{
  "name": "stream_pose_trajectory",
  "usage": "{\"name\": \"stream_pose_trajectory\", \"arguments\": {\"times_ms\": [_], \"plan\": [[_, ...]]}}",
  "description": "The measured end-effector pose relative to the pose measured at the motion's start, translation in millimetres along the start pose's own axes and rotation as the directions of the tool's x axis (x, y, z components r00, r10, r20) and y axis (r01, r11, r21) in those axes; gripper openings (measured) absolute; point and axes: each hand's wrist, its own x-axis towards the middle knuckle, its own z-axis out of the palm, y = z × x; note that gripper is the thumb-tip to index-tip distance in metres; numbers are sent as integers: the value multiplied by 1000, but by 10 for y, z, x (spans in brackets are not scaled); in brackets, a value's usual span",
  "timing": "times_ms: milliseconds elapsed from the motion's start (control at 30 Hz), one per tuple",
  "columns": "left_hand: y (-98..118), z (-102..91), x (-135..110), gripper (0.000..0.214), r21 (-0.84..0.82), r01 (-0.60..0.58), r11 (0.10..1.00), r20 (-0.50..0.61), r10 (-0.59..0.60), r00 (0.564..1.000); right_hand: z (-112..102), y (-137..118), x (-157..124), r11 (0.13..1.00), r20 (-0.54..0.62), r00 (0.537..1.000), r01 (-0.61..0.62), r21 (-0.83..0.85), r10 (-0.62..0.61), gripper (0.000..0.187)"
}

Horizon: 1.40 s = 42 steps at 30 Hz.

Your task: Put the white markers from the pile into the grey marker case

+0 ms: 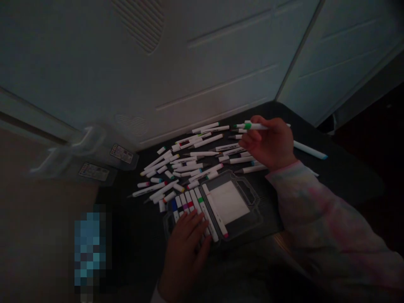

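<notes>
My right hand (271,143) is closed on a white marker with a green band (252,126), held just above a scatter of white markers (189,164) on a dark surface. My left hand (186,240) lies with its fingers flat on a row of several markers (192,202) set side by side in a dark plastic case (249,198). The right half of the case shows a pale bare panel (229,202).
A lone marker with a blue tip (311,150) lies to the right of my right hand. Two clear plastic packs with labels (94,164) rest at the left. White panelled doors (205,63) stand behind. A blurred patch (90,248) sits at lower left.
</notes>
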Motion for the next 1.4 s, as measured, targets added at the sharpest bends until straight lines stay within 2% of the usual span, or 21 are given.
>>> {"name": "stream_pose_trajectory", "arguments": {"times_ms": [200,300,367,467,567,633,733,833,900,1000,1100,1200,1400], "plan": [[-22,-43,66,27,-144,32,989,20,-29,999,-40,23,18,999,-48,999,6,46,-4,11],[-99,-128,126,24,-218,92,972,29,-88,996,-37,51,29,999,-49,999,-9,44,12,13],[-193,-220,232,22,-196,131,972,7,-132,991,-24,69,34,998,-44,999,-18,64,21,13],[-367,-353,548,21,-110,189,976,-41,-195,980,14,85,33,994,-39,999,-26,103,30,11],[-521,-389,1012,24,37,299,954,-49,-297,954,64,78,24,992,-43,998,-40,116,45,11],[-602,-346,1310,26,163,389,907,56,-402,914,85,66,17,993,-50,998,-41,108,46,10],[-742,-271,1577,24,202,402,893,130,-431,893,86,57,16,994,-77,996,-35,107,43,8],[-951,-298,1580,21,216,454,864,160,-490,857,64,72,31,991,-110,993,-38,131,52,8],[-1102,-362,1491,21,230,503,833,153,-541,827,58,90,40,990,-115,992,-41,134,57,8],[-1240,-411,1345,22,237,530,814,154,-570,807,77,116,39,995,-103,993,-49,92,58,8],[-1232,-346,1276,21,234,510,828,192,-553,811,108,133,22,998,-84,995,-57,18,58,9],[-1171,-268,1288,21,236,454,859,234,-503,832,123,143,8,998,-86,994,-63,-17,62,12],[-1148,-270,1336,22,270,376,886,285,-447,848,128,162,2,996,-99,991,-90,-29,87,17]]}}
